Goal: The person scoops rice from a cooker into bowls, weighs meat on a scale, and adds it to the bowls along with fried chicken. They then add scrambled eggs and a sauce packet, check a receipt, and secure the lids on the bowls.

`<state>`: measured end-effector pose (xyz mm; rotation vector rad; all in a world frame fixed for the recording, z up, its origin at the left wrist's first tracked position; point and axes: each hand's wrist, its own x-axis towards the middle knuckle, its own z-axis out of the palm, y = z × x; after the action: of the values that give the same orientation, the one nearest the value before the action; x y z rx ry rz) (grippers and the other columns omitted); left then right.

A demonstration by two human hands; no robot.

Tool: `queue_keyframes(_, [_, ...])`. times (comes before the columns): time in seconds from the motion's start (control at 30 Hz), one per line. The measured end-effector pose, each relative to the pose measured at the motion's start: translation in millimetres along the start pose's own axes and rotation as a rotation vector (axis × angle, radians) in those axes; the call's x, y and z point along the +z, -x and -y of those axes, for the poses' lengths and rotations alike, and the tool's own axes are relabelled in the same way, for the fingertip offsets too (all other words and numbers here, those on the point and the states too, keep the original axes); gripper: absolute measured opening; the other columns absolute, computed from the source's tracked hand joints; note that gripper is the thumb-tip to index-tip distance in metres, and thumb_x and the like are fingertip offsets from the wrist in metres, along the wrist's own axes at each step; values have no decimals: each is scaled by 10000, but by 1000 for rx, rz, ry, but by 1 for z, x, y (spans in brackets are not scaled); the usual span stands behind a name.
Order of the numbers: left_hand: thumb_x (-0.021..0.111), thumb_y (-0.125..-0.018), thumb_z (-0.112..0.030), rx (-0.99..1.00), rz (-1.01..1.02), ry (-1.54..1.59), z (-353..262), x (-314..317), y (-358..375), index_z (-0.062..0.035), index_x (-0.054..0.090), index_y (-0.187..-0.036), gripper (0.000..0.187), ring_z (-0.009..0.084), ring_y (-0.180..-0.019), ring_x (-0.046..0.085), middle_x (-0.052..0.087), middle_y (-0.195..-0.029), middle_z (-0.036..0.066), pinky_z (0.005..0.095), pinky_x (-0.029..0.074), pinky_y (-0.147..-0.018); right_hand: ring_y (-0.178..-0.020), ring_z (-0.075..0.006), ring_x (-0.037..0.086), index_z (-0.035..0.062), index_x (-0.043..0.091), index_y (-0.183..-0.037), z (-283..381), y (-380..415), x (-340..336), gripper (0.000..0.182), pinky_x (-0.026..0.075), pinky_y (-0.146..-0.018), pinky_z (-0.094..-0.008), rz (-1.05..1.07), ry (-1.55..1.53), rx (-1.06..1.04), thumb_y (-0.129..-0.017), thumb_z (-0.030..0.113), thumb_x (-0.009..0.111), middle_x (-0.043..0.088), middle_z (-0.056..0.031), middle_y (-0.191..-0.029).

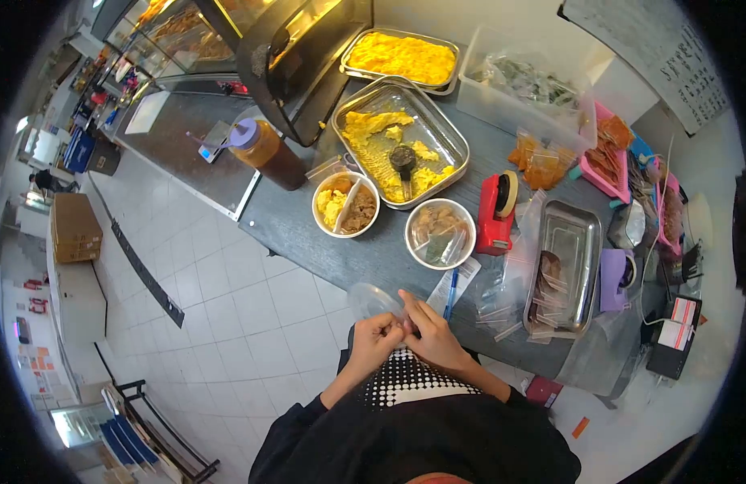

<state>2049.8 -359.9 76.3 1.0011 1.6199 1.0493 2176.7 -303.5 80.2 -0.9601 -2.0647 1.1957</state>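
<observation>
A clear round plastic lid (371,302) is pinched at its lower right edge by my left hand (376,342), in front of the table edge. My right hand (434,335) meets the left one at that edge, its index finger stretched upward and its other fingers curled, partly hidden. Beyond the hands, a divided round bowl (346,205) holds yellow food and brown meat. To its right, another round bowl (440,235) holds food and small plastic packets. A blue pen (452,294) lies on a paper slip (465,278) just right of my hands.
Behind the bowls are a metal tray (447,141) with yellow food and a scoop, and a full tray (402,58). A sauce bottle (268,153) stands left. A red tape dispenser (495,214), metal tray (581,266) and plastic bin (486,101) are at right.
</observation>
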Motion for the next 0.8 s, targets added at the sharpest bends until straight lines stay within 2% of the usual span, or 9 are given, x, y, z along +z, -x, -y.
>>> queue_keyframes(0.07, [501,-724,-55,0,-74,91,9,-6,9,10,522,-638,109,32,-495,380,451,-512,-13,200,311,-447,-685,-243,520,-15,400,-1183,-26,-4,4,509,433,-606,-301,-44,149,-3,-686,-69,495,490,-149,-798])
queue_keyframes(0.17, [493,-754,-93,-7,-240,279,20,-39,17,-6,538,-694,115,45,-559,383,479,-621,-7,206,314,-489,-718,-279,504,14,425,-1175,-85,-12,6,473,423,-646,-342,-34,81,142,-709,-63,444,476,-156,-819])
queue_keyframes(0.2, [476,-809,-164,114,-196,327,41,-63,12,-15,532,-808,159,66,-652,441,506,-717,18,218,353,-545,-770,-315,503,13,406,-1191,-96,-12,11,489,426,-697,-374,32,86,168,-707,-56,432,464,-171,-865])
queue_keyframes(0.3, [467,-848,-308,91,-433,785,-7,-106,-25,-69,443,-992,280,168,-838,510,519,-926,47,293,402,-750,-821,-303,513,30,437,-1164,-120,-14,36,460,442,-719,-365,52,323,15,-711,-49,437,474,-146,-921])
queue_keyframes(0.33, [491,-835,-311,264,-419,874,3,-122,-48,-81,443,-984,279,168,-889,490,518,-970,39,310,397,-770,-849,-302,510,38,447,-1152,-121,-17,37,447,446,-725,-366,68,380,-22,-711,-37,443,470,-147,-954])
queue_keyframes(0.43, [506,-827,-235,312,-278,961,1,-147,-137,-57,481,-864,183,144,-859,490,536,-980,67,250,401,-749,-959,-286,493,80,523,-1089,-116,-27,42,395,453,-733,-348,81,686,-122,-697,34,494,477,-171,-1028])
queue_keyframes(0.5, [481,-819,-150,228,-259,1086,8,-145,-193,-39,491,-720,149,153,-711,521,565,-821,92,236,426,-678,-964,-283,485,71,536,-1069,-101,-33,44,374,446,-742,-360,36,746,-119,-697,62,497,477,-164,-1045])
queue_keyframes(0.6, [469,-801,-135,-33,-298,1049,31,-145,-212,-48,460,-637,185,154,-624,512,551,-725,83,244,435,-626,-934,-286,490,40,550,-1030,-79,-39,45,338,421,-759,-370,-3,772,-96,-700,116,546,490,-153,-1038])
queue_keyframes(0.8, [441,-778,-116,-127,-267,793,55,-121,-149,-43,452,-592,200,125,-577,506,540,-644,81,217,435,-544,-1006,-329,438,53,518,-1074,5,-115,25,390,364,-825,-395,-176,451,-326,-723,212,576,468,-153,-1093])
